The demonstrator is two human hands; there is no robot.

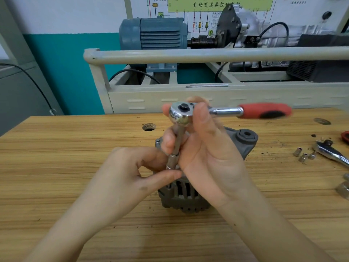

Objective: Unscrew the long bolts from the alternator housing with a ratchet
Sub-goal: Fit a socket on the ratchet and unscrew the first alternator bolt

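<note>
Right hand [200,140] grips the chrome red-handled ratchet [228,111] head above the grey alternator housing [188,195]; left hand [128,171] fingers pinch its socket [172,161].

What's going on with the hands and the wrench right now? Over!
Right hand grips ratchet head. Left hand pinches socket over alternator. Bolt hidden. Nothing blocking.

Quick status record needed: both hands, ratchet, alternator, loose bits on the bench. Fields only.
left hand: pinches at the socket bottom
right hand: holds ratchet head and extension
ratchet: red handle points right, free of any grip
alternator: on the wooden bench, under both hands
bolt: hidden
loose sockets: three, right side, beside a second ratchet
</note>
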